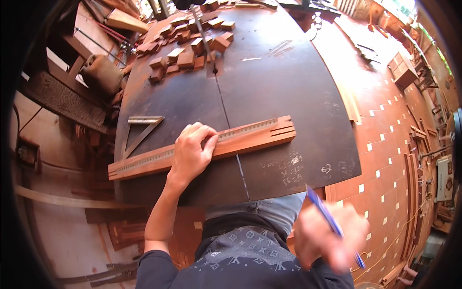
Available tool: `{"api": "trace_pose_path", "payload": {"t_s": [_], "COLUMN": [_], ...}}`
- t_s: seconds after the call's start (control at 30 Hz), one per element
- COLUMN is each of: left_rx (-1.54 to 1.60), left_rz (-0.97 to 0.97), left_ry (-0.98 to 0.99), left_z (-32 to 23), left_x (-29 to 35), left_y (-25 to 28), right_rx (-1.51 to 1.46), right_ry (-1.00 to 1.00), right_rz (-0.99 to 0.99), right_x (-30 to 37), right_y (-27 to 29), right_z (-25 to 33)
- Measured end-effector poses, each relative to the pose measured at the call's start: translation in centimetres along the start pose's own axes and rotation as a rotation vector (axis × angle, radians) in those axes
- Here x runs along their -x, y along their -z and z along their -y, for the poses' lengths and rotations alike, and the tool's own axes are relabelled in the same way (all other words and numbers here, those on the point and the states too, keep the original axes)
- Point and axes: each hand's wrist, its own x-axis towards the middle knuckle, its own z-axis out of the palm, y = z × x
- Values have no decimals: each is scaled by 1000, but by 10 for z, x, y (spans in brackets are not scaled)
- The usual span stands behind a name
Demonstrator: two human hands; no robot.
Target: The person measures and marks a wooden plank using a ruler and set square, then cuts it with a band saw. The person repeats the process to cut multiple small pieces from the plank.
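Observation:
A reddish-brown wooden bar (262, 141) with slotted ends lies slantwise across the dark tabletop (284, 91). Along its upper face runs a metal ruler (248, 129). My left hand (193, 149) is closed over the bar's middle, its fingers curled and pressing on the ruler, so the part beneath is hidden. Off the table's near edge, low on the right, my right hand (329, 236) is raised and blurred by motion. It grips a blue pen (323, 207), whose tip points up and left toward the table edge. Behind the bar's left half rests a triangular set square (144, 119).
Many small wooden blocks (186, 59) are heaped at the table's far left, beside an upright saw blade (202, 36). A slot (225, 103) runs from the blade to the near edge. Chalky handwriting marks the table's near right. Beyond it spreads a tiled floor (380, 168).

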Motion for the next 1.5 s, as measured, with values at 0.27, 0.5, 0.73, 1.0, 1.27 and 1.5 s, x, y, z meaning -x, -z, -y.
{"api": "trace_pose_path", "payload": {"t_s": [0.27, 0.5, 0.73, 1.0, 1.27, 1.5], "left_rx": [38, 27, 80, 109, 88, 93], "left_rz": [21, 44, 42, 22, -19, -21], "left_ry": [84, 106, 30, 28, 26, 20], "left_z": [-1, -2, -11, -25, -35, -39], "left_x": [-9, -6, -16, -23, -27, -28], "left_y": [-2, -2, -18, -33, -48, -49], "right_rx": [-975, -1034, -356, 109, 15, 27], "right_ry": [462, 253, -116, -462, -545, -567], "right_rz": [-40, 115, -489, -297, -247, -280], "right_x": [-29, -21, -25, -25, -22, -19], "right_y": [-22, -6, 33, 66, 70, 70], "right_z": [10, 10, -68, -205, -219, -218]}}
